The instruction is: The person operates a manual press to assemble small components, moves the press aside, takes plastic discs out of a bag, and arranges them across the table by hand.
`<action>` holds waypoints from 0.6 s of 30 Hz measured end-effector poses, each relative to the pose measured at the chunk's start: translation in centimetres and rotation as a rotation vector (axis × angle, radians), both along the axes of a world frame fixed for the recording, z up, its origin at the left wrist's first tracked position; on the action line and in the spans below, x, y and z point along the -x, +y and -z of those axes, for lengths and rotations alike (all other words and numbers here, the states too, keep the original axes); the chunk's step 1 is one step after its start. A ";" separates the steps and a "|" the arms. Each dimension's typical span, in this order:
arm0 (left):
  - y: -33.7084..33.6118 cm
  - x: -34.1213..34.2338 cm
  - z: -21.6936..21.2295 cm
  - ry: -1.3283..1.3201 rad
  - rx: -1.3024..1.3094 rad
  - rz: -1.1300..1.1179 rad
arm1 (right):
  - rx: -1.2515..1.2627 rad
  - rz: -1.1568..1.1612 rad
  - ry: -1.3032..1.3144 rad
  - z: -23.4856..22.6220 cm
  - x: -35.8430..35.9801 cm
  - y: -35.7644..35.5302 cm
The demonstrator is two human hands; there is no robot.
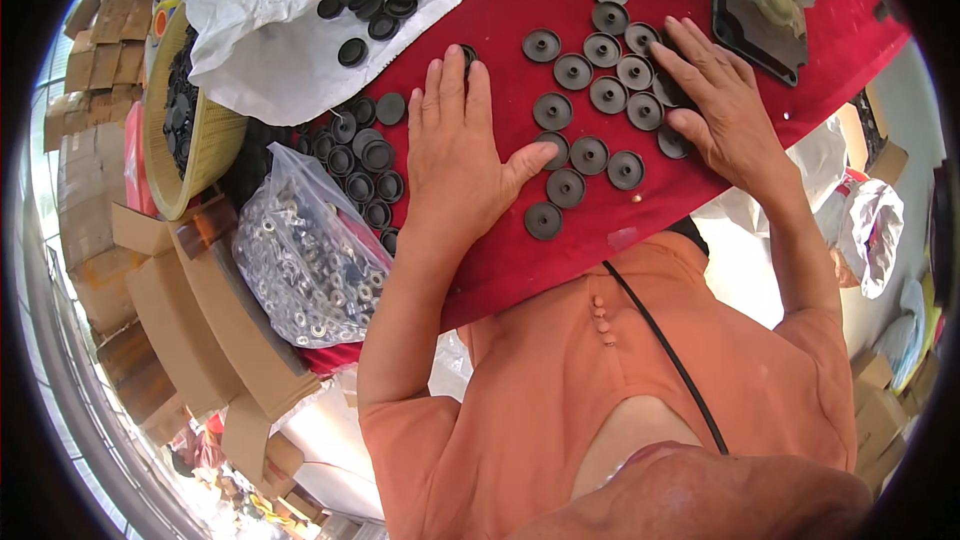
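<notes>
Many round black plastic caps (608, 95) with a raised rim and a small centre stub lie hollow side up on a red cloth (480, 280). My left hand (455, 145) rests flat left of them, fingers stretched away from me. Its thumb touches one cap near the middle, and another cap shows partly behind its fingertips. On the right side of the group, my right hand (715, 100) lies with fingers spread, partly covering a few caps at its edge. Neither hand grips anything. More black caps (365, 160) sit crowded together left of my left hand.
A clear bag of small metal rings (310, 250) stands at the table's left edge. Beyond it are a yellow basket (215, 135) of black parts and cardboard boxes (190, 310). A white sack (260, 30) with black caps lies at the far left, a dark tray (755, 20) at the far right.
</notes>
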State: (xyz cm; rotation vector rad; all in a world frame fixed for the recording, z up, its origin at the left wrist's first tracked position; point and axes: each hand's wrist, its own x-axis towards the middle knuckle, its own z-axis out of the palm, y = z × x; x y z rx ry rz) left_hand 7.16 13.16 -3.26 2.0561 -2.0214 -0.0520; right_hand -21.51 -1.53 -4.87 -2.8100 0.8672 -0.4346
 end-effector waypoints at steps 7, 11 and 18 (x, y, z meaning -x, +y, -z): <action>2.1 -0.3 -1.6 -0.061 -0.051 0.006 | -0.011 -0.124 -0.056 -1.7 -1.8 1.9; 3.1 -0.7 -1.9 -0.092 -0.043 -0.010 | -0.104 -0.378 -0.071 -2.8 -4.2 5.8; 5.8 -1.1 -3.4 -0.173 -0.119 -0.089 | -0.054 -0.269 -0.030 -1.5 -4.8 5.5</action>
